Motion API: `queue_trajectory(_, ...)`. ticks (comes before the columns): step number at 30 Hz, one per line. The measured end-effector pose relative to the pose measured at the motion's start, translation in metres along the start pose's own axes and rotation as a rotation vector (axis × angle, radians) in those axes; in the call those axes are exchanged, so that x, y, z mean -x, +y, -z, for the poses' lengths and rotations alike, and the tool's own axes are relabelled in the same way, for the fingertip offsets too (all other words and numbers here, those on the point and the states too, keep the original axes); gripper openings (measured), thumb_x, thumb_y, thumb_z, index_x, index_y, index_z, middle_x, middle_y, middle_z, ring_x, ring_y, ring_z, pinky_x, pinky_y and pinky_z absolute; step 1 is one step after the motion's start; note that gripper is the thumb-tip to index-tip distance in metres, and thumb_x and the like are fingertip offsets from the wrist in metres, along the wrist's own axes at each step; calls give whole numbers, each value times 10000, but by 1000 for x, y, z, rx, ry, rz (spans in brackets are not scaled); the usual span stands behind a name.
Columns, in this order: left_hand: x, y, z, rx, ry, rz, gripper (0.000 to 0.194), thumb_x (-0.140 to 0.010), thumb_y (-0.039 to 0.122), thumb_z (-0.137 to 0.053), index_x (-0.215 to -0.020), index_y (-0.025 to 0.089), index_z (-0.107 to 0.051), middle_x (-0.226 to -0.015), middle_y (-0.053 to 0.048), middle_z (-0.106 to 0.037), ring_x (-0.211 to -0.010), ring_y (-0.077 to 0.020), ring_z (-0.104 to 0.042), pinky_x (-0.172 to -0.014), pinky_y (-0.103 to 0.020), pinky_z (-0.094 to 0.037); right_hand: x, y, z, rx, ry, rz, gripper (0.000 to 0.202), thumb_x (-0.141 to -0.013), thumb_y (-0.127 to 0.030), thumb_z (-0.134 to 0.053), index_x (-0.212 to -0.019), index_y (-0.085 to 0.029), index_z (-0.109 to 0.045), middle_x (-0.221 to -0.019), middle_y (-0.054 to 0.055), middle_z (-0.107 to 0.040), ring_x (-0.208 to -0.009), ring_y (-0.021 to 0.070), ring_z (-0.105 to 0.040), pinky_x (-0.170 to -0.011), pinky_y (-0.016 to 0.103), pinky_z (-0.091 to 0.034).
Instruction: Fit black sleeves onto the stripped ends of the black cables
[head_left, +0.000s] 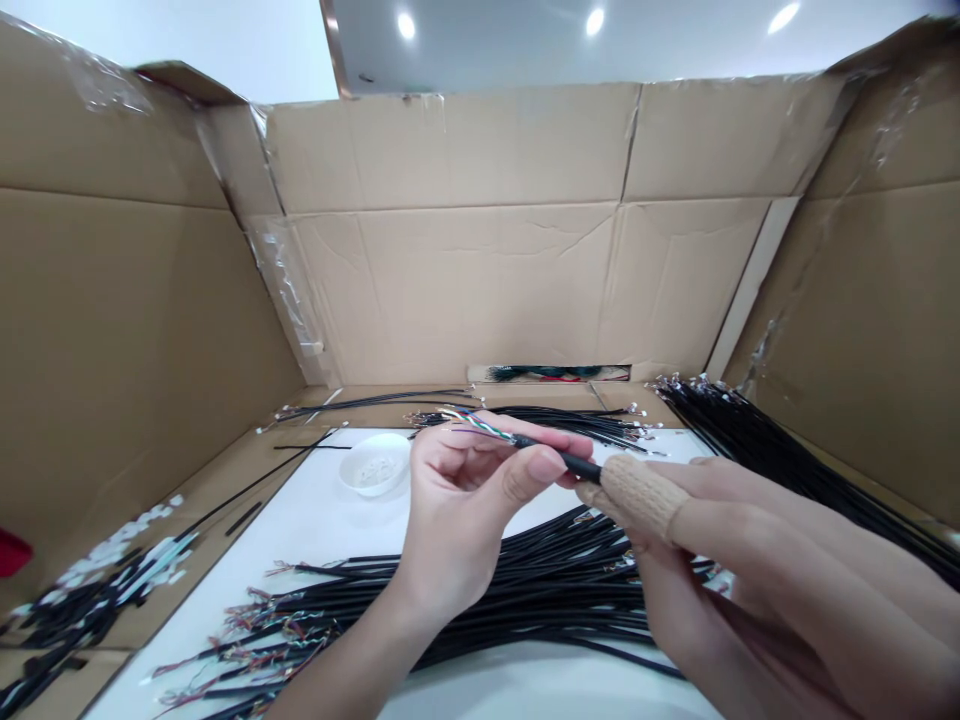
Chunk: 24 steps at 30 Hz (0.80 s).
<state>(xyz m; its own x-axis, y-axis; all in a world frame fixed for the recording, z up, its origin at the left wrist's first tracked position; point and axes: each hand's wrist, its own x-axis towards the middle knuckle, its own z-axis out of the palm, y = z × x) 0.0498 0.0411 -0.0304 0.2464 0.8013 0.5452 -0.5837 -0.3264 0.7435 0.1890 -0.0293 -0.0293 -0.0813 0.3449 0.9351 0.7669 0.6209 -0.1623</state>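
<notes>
A black cable [581, 467] with thin coloured wires [480, 425] fanning out of its stripped end is held up at the centre. My left hand [472, 490] pinches it near the stripped end between thumb and fingers, the wires pointing left. Close beside it on the right, my right hand [705, 530] grips the black jacket, with tan tape or a finger cover [645, 495] round a finger. Beneath both hands lies a large bundle of black cables [540, 590], many with bare coloured wire ends at the left.
A white bowl [375, 465] with small pale pieces stands on the white board [300, 520]. More black cables [787, 460] lie at the right, along the back and at the far left [97, 600]. Cardboard walls [450, 280] enclose the back and sides.
</notes>
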Motion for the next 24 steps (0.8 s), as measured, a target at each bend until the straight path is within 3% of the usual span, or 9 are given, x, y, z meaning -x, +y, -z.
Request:
queue_trajectory(4, 1, -1, -2, -23, 30, -19, 46, -759, 301, -822, -739, 265, -803, -749, -11, -789, -634, -109, -724, -638, -161, -616, -2, 3, -3, -12, -6, -118, 371, -840, -171, -670, -1191, -291, -656, -793, -15, -754, -547, 146, -682, -558, 209, -591)
queue_trajectory(7, -2, 3, -2, -5, 141, -73, 113, -702, 307, -863, -675, 236, -780, -703, 3, -770, -609, -91, -709, -585, -127, -595, -6, 11, -4, -63, -43, -137, 445, -857, -187, -645, -1293, -249, -582, -767, -21, -736, -583, 136, -704, -494, 159, -564)
queue_trajectory(11, -11, 16, 8, 13, 285, -172, 207, -592, 313, -924, -628, 213, -747, -677, 37, -751, -608, -50, -698, -532, -46, -544, -11, 31, 5, -146, -190, -143, 283, -860, -194, -662, -1131, -275, -643, -705, -46, -681, -593, 109, -661, -460, 142, -509)
queue_trajectory(15, -18, 29, 24, -7, 359, -247, 219, -577, 317, -933, -641, 217, -749, -677, 60, -739, -603, -24, -685, -553, -19, -535, -11, 47, 16, -231, -251, -130, 147, -848, -222, -703, -960, -314, -677, -726, -66, -694, -590, 104, -634, -498, 164, -516)
queue_trajectory(21, -19, 28, 27, -2, 377, -277, 214, -613, 351, -914, -663, 219, -752, -711, 59, -747, -611, -23, -686, -606, -39, -559, -3, 41, 9, -91, 72, -246, 193, -793, -171, -755, -915, -321, -748, -877, -56, -781, -727, 162, -710, -589, 252, -548)
queue_trajectory(24, -18, 25, 24, 17, 367, -252, 214, -605, 343, -919, -667, 218, -757, -712, 62, -751, -606, -19, -688, -601, -36, -557, -3, 35, -1, -86, 109, -228, 211, -784, -150, -766, -903, -324, -760, -891, -59, -794, -744, 175, -725, -574, 270, -548)
